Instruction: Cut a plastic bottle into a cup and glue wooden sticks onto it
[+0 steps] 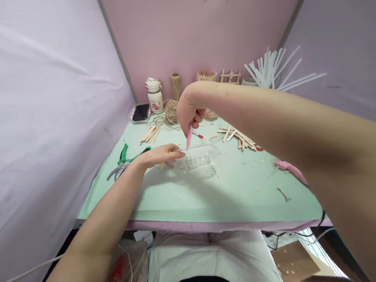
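Note:
A clear plastic bottle (pixel 199 158) lies on its side on the green table (pixel 188 196). My left hand (pixel 160 156) rests on its left end, fingers curled over it and holding it still. My right hand (pixel 189 111) hovers above the bottle, closed on a thin pink tool (pixel 189 137) like a craft knife, held point down. The tip of that tool touches or nearly touches the bottle's upper left side.
Green-handled pliers (pixel 125 160) lie left of the bottle. Wooden sticks (pixel 238 137) lie scattered at centre right and others (pixel 150 134) behind the pliers. A phone (pixel 140 113), a small flask (pixel 154 94), twine (pixel 171 111) and white rods (pixel 274 73) stand at the back. A pink object (pixel 289 168) lies at the right edge.

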Motion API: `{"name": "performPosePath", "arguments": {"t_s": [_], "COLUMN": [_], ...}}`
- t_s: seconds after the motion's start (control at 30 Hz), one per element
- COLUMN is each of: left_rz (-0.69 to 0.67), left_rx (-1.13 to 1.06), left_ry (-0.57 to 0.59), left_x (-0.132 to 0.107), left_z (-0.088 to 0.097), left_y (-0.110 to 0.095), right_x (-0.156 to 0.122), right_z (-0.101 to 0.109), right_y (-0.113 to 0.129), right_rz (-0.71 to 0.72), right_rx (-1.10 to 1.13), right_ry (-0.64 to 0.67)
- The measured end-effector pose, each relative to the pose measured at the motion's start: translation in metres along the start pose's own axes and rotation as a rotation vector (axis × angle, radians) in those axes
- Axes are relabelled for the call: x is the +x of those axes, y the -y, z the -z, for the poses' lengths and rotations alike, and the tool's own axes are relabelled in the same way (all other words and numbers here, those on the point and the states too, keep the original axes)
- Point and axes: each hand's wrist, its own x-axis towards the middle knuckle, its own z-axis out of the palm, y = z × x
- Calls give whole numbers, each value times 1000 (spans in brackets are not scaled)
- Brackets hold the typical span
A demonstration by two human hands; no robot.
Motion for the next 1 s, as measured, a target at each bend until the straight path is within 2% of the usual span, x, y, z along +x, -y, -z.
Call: {"name": "performPosePath", "arguments": {"t_s": [0.07,0.1,0.2,0.33,0.4,0.53,0.6,0.77,1.0], "left_rz": [-5,-14,-43,-25,-35,-108,-121,-131,-124], "left_rx": [46,67,99,141,172,183,206,315,372], "left_ry": [-28,-36,-63,-129,-183,-280,-302,-341,-394], "left_x": [0,0,-3,-9,-11,-14,-15,-14,-12], "left_z": [-1,-1,-2,-5,-8,-14,-18,-26,-35], "left_y": [3,5,6,2,-1,-7,-8,-5,-1], "right_x": [-10,-14,-21,-21,-22,-27,-30,-35,-44], "right_z": [5,7,11,13,14,17,19,21,23], "right_y": [7,10,17,19,20,21,21,20,21], "right_rz": [-38,-50,-18,112,94,-82,-125,-103,-44], "right_rx": [-74,-102,-166,-291,-271,-143,-112,-118,-180], "right_ry": [337,442,541,687,718,720,736,786,775]}}
